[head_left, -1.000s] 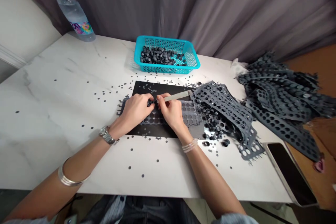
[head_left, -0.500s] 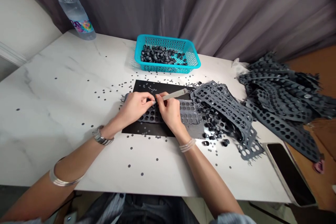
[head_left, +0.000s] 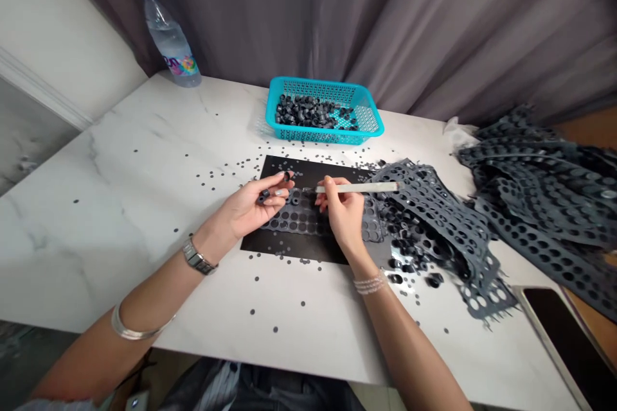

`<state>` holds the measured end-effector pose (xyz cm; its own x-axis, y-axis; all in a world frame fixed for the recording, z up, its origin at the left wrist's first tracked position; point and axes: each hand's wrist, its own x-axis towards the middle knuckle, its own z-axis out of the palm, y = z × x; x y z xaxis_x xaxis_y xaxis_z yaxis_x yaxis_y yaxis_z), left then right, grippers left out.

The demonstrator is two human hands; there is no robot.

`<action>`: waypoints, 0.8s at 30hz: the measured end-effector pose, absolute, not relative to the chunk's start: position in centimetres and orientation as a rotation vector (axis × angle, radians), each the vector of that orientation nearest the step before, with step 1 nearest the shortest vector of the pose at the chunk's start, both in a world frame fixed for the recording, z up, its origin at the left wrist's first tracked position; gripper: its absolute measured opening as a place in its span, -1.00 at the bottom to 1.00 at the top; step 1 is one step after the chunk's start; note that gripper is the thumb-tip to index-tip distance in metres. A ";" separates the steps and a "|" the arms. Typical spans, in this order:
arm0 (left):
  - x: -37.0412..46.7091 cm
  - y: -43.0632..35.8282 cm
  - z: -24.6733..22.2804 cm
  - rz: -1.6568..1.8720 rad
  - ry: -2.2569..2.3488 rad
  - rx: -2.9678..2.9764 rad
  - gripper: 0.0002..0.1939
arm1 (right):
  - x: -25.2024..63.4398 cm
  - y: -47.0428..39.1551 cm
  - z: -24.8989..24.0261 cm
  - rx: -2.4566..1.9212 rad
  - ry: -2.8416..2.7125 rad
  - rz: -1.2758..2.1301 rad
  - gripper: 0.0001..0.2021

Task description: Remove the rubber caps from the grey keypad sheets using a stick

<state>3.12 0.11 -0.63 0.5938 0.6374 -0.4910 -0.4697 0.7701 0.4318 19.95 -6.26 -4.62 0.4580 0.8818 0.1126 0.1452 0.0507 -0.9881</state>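
Note:
My left hand [head_left: 258,205] is turned partly palm up, with small black rubber caps [head_left: 263,195] in its fingers, one of them pinched at the fingertips. In my right hand [head_left: 342,209] is a thin white-handled tool [head_left: 369,187], its handle pointing right and its tip toward the left hand. Beneath both hands a dark rubber sheet with rows of round cups [head_left: 301,221] lies on a black board [head_left: 294,252]. Loose black caps [head_left: 409,241] are heaped right of the sheet.
A blue basket [head_left: 328,136] holding black caps stands behind the board. Perforated rubber sheets [head_left: 434,196] are piled at the right, near a phone [head_left: 569,340]. A water bottle [head_left: 176,51] stands back left. Small dark discs dot the white table [head_left: 144,218].
My hands have moved apart; the left has turned palm up, showing caps in its fingers. The tool has swung nearly level. The whole view has shifted, so the table items appear further right and lower.

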 end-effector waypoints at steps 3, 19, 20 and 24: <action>3.2 -0.3 -0.3 0.673 0.699 0.280 -0.91 | 19.9 -6.3 -4.5 -1.423 -0.981 0.720 -0.65; 3.1 -0.5 0.3 0.732 0.696 0.284 -0.80 | 19.7 -6.5 -4.5 -1.431 -1.003 0.721 -0.67; 3.0 -0.4 0.3 0.754 0.685 0.283 -0.82 | 19.7 -6.5 -4.5 -1.437 -1.013 0.720 -0.67; 2.6 0.0 0.0 0.724 0.729 0.490 -0.95 | 19.6 -6.7 -4.4 -1.498 -1.141 0.696 -0.66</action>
<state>2.62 -0.04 0.01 0.5268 0.7377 -0.4222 -0.4177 0.6573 0.6273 19.59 -6.68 -4.43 0.3693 0.9176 0.1469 0.2897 0.0365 -0.9564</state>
